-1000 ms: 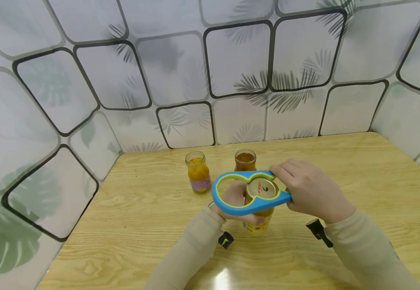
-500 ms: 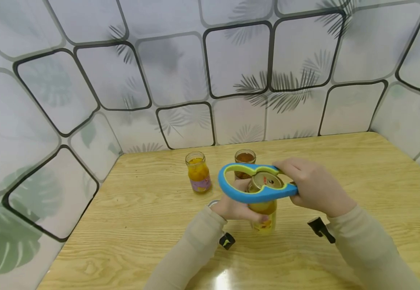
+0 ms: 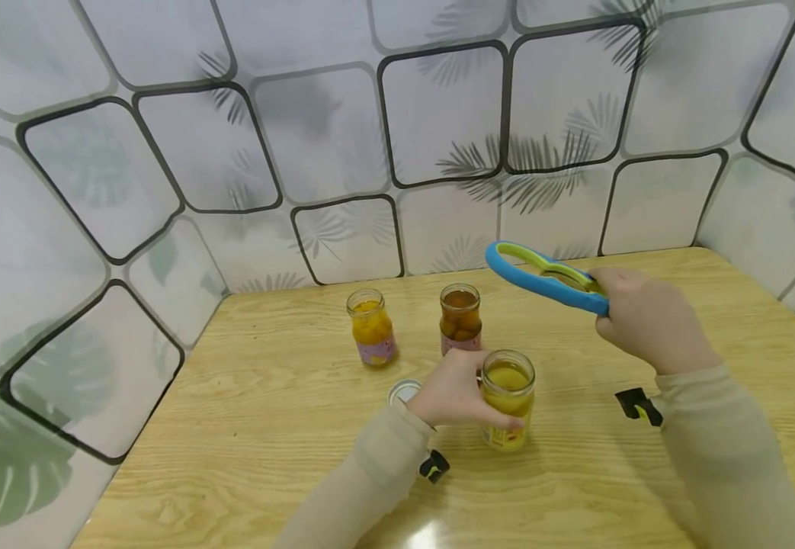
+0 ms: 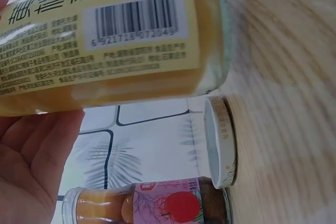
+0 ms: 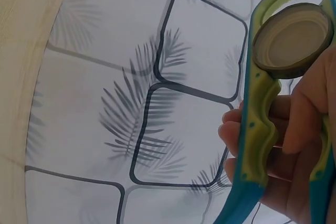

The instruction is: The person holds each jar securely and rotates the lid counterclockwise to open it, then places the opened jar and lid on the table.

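My left hand grips a glass jar of yellow contents, upright on the table, its mouth uncovered. A yellow label with a barcode shows in the left wrist view. Up and to the right, my right hand holds a blue and green jar opener by its handles, above the table and apart from the jar. A metal lid sits between the opener's arms, its inner side visible in the right wrist view. Another lid lies by my left wrist, partly hidden in the head view.
Two more lidless glass jars stand farther back: one with orange-yellow fruit at left, one with brownish contents behind my left hand. The wooden table meets a patterned backdrop at the back and sides.
The lid has come off the yellow jar and is now inside the opener. My right hand has lifted the opener up and right, away from the jar, which my left hand still holds.
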